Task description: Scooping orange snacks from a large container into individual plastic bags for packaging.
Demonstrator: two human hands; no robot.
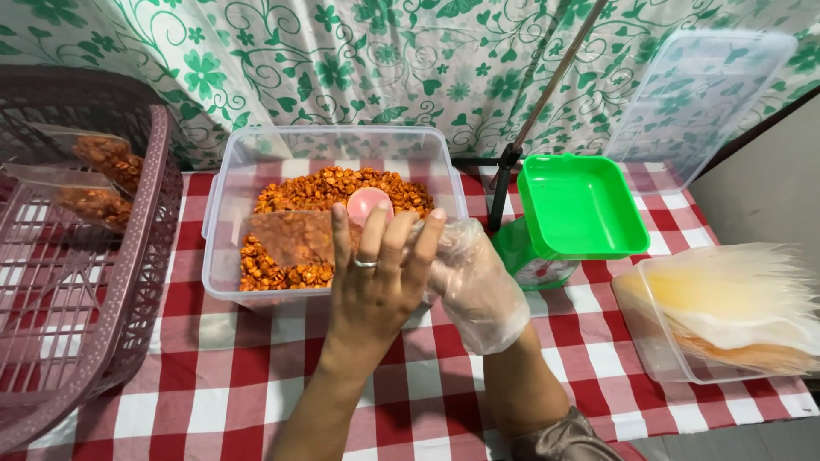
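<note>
A clear plastic tub point(224, 256) on the checked cloth holds orange-brown snack pieces point(325, 189). My left hand point(376, 282), bare with a ring, is raised at the tub's front wall, fingers pointing up. It holds a small clear bag point(290, 239), partly filled with the same snack, against the tub. My right hand point(478, 286) wears a thin clear plastic glove and sits just behind the left hand. It appears closed on a pink scoop point(369, 203) whose bowl shows above my fingertips, over the snack. The scoop's handle is hidden.
A maroon plastic basket point(128, 282) at left holds filled snack bags point(107, 162). A green kitchen scale point(576, 209) stands right of the tub, with a dark stand pole point(504, 183) beside it. A clear lid point(700, 94) leans on the curtain. A box of empty bags point(726, 312) lies at right.
</note>
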